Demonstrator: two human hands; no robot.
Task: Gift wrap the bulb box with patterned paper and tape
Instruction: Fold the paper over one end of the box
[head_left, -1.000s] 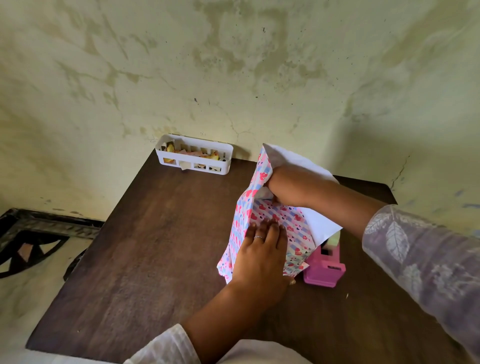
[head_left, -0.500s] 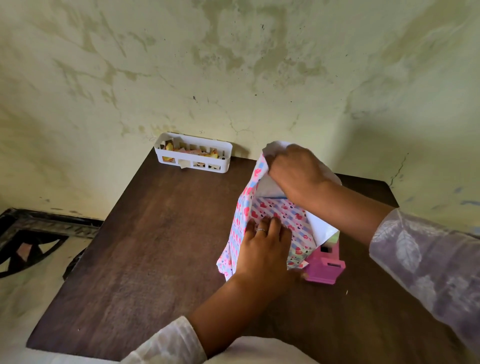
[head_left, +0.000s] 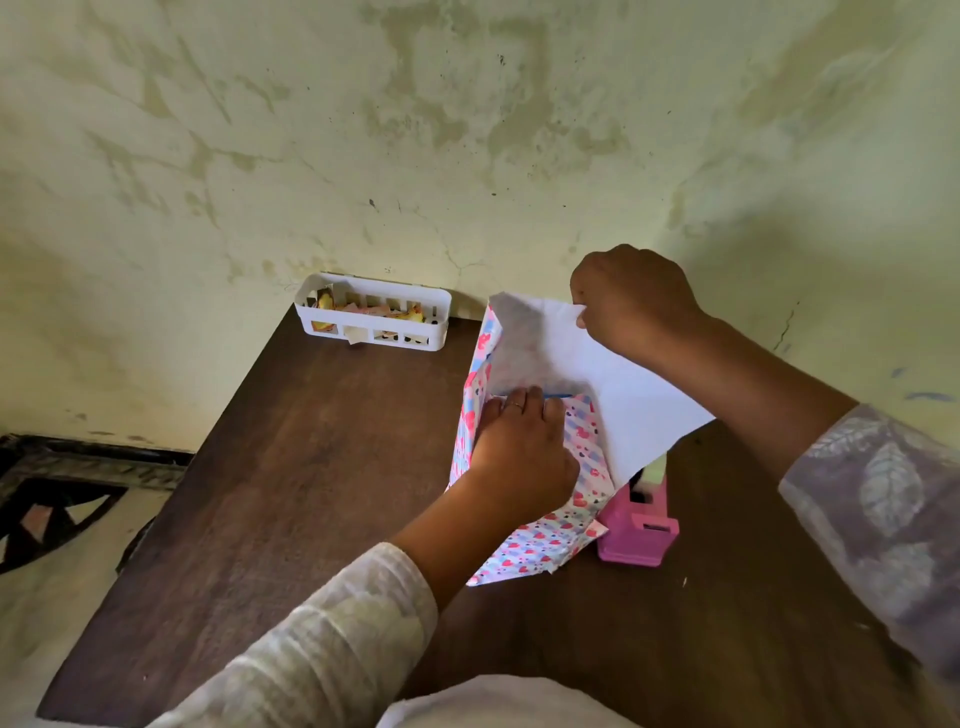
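Patterned paper (head_left: 540, 540), heart print, white underside raised, mid-table (head_left: 311, 493) around what is probably the box; left hand (head_left: 519, 457) pressing it with flat fingers, right hand (head_left: 631, 301) pinching the upper edge; pink tape dispenser (head_left: 639, 535) just beside; white basket (head_left: 371, 317) at the wall.

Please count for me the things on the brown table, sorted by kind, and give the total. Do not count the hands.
Patterned wrapping paper, over the box: 1
White slotted basket: 1
Pink tape dispenser: 1
Total: 3
The box itself is hidden under the paper, so it is not counted.
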